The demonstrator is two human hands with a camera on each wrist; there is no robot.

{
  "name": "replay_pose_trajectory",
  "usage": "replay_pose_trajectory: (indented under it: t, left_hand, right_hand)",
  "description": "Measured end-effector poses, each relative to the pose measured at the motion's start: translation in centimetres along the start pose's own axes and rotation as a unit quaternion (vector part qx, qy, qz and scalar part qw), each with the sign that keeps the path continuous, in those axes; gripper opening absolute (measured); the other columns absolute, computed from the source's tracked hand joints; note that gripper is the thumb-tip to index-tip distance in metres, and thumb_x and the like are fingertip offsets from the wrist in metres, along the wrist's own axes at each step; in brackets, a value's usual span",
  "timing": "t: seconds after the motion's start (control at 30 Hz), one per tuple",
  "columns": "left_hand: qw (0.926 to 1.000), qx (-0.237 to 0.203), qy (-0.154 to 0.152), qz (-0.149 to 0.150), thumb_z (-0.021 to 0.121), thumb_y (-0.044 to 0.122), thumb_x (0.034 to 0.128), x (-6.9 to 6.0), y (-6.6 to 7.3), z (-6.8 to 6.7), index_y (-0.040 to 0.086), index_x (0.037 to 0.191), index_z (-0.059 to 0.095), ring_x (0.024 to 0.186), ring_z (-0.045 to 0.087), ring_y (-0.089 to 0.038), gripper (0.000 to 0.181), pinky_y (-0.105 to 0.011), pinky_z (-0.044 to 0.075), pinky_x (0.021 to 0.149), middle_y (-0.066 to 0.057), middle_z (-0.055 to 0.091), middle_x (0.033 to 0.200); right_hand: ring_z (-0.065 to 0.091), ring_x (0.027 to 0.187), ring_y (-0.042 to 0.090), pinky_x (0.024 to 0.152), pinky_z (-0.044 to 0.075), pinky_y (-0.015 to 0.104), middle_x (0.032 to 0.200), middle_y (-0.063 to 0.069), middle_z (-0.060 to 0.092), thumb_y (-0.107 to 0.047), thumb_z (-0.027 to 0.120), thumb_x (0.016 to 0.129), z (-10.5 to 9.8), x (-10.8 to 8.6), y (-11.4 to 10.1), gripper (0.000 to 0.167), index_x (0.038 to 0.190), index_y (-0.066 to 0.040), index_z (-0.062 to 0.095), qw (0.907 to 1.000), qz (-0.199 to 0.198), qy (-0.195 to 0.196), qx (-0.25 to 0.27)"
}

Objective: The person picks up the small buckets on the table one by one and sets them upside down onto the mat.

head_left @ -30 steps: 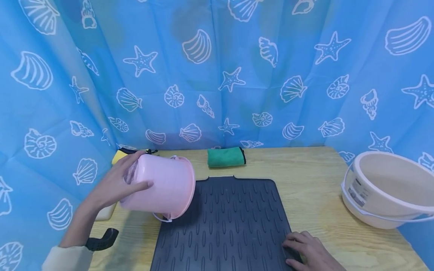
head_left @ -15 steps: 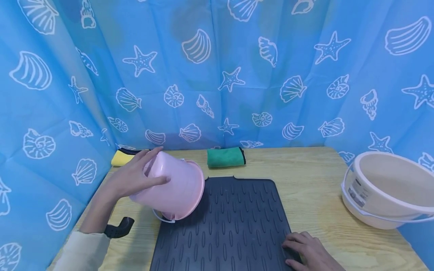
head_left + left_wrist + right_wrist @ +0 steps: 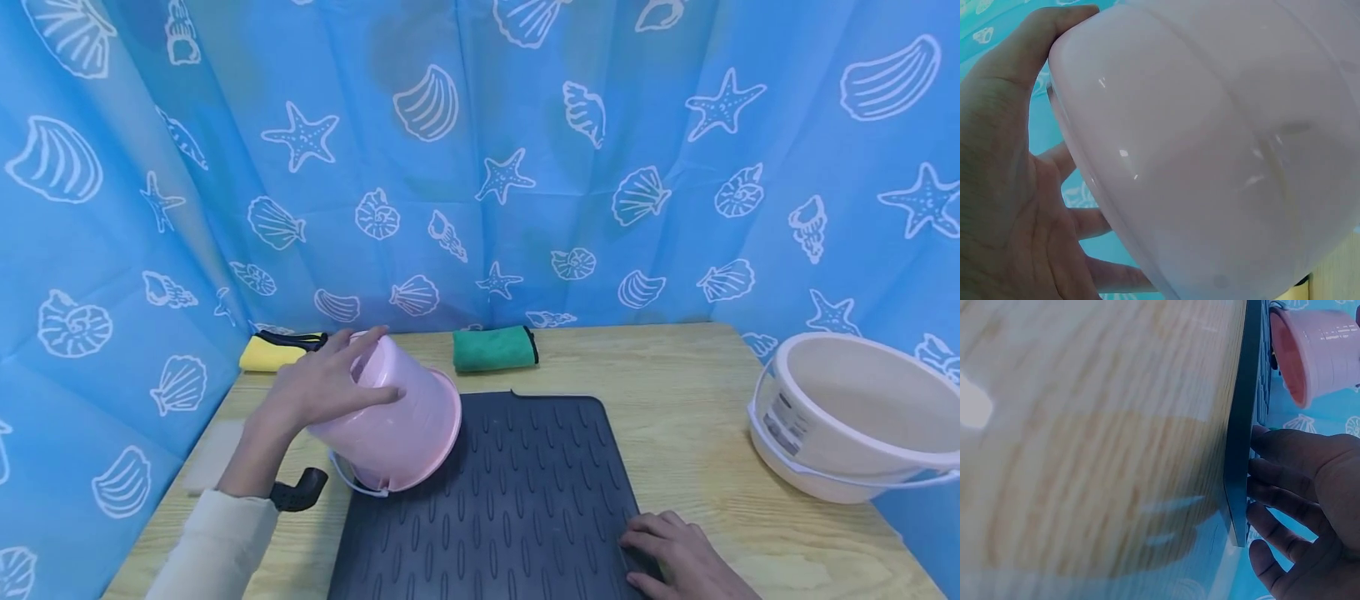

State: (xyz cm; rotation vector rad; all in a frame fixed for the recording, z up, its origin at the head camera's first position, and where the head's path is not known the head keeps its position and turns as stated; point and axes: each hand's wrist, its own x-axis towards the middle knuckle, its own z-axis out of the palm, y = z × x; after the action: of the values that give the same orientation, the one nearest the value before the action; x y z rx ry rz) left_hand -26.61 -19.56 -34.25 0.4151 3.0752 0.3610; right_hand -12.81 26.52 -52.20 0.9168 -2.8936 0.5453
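A pink bucket (image 3: 408,417) is tilted over the left part of a dark ribbed mat (image 3: 495,500), its mouth turned down and to the right. Its handle hangs at the near side. My left hand (image 3: 333,383) grips it round the base, thumb on one side and fingers on the other. The left wrist view shows the bucket's base and wall (image 3: 1179,125) close up; its inside is hidden. My right hand (image 3: 671,550) rests at the mat's right edge with fingers loosely bent. In the right wrist view its fingertips meet the mat edge (image 3: 1242,456).
A rolled green cloth (image 3: 495,348) lies behind the mat, and a yellow cloth (image 3: 270,354) with black trim at the back left. A flat whitish object (image 3: 213,457) lies beside my left forearm. A large cream bucket (image 3: 817,450) stands at the right of the wooden table (image 3: 697,392).
My left hand has carried the pink bucket a little to the right and tipped its mouth further down. My right hand has stayed at the mat's edge.
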Motion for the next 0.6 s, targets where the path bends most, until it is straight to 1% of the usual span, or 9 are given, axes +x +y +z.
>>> replay_pose_trajectory:
  t: [0.1,0.17,0.33,0.4,0.6]
  left_hand:
    - [0.9999,0.014,-0.007,-0.005,0.053,0.085,0.0758,0.6,0.4,0.2,0.032,0.159,0.027,0.128,0.046,-0.052,0.103,-0.08,0.034,0.091,-0.02,0.029,0.159]
    - [0.9997,0.022,-0.011,-0.006,0.054,0.085,0.0756,0.9,0.8,0.4,0.032,0.159,0.027,0.128,0.046,-0.053,0.103,-0.079,0.035,0.092,-0.021,0.03,0.159]
    - [0.9988,0.048,-0.008,-0.003,0.055,0.083,0.0756,1.7,1.6,0.7,0.032,0.159,0.029,0.124,0.049,-0.053,0.101,-0.072,0.042,0.09,-0.021,0.035,0.156]
    - [0.9983,0.057,-0.011,-0.003,0.054,0.084,0.0756,1.9,1.9,0.7,0.033,0.159,0.029,0.123,0.05,-0.053,0.101,-0.071,0.043,0.089,-0.021,0.034,0.156]
    - [0.9974,0.067,-0.022,-0.013,0.052,0.085,0.0752,2.3,2.7,1.1,0.034,0.159,0.028,0.125,0.045,-0.058,0.101,-0.074,0.038,0.093,-0.021,0.033,0.157]
  right_hand:
    - [0.055,0.096,0.015,0.066,0.04,0.027,0.112,0.0,0.064,-0.039,0.078,0.086,0.0,0.0,0.0,0.031,0.108,-0.018,0.074,1.0,0.001,-0.001,0.001]
    - [0.054,0.096,0.014,0.066,0.04,0.027,0.112,0.0,0.064,-0.04,0.078,0.086,0.0,0.0,0.0,0.031,0.108,-0.018,0.074,1.0,0.003,-0.002,0.001]
    - [0.054,0.096,0.015,0.066,0.04,0.028,0.112,0.0,0.064,-0.039,0.077,0.086,0.0,0.1,0.0,0.03,0.107,-0.018,0.074,1.0,0.008,-0.003,0.003]
    - [0.054,0.096,0.015,0.066,0.039,0.028,0.112,0.0,0.064,-0.039,0.078,0.086,0.0,0.1,0.0,0.03,0.107,-0.018,0.074,1.0,0.008,-0.002,0.002]
    - [0.054,0.095,0.014,0.065,0.039,0.027,0.112,0.0,0.063,-0.039,0.078,0.086,0.0,0.1,0.0,0.03,0.107,-0.019,0.073,0.9999,0.012,-0.003,0.006]
